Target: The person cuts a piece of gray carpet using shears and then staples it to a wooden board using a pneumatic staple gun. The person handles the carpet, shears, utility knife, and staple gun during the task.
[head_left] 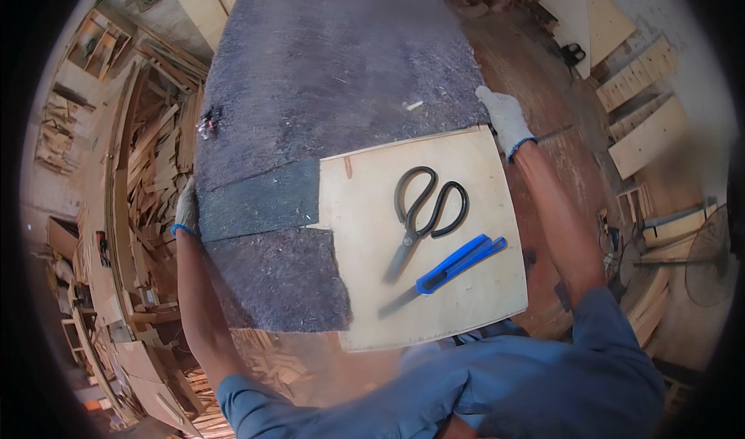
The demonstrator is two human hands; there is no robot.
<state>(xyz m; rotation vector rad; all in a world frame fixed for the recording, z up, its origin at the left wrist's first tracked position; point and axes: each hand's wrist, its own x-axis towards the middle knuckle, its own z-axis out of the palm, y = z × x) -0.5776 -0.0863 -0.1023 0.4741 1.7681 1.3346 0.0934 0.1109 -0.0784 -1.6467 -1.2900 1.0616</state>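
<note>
A large board covered in grey-purple felt (pixel 341 67) stretches out before me. My left hand (pixel 187 208), in a pale glove with a blue cuff, grips its left edge, the fingers mostly hidden. At the far right, my right hand (pixel 506 119), gloved the same way, is closed on the board's edge beside a corner of a pale plywood sheet (pixel 481 167). On that plywood lie black-handled scissors (pixel 419 226) and a blue utility knife (pixel 458 267) with its blade out. A darker felt strip (pixel 260 202) lies left of the plywood.
Wood offcuts (pixel 159 152) are heaped along the left side. Plywood pieces (pixel 648 136) lean by the right wall, with a fan (pixel 706 257) nearer. A brown surface (pixel 543 198) shows right of the board. A small white scrap (pixel 414 106) lies on the felt.
</note>
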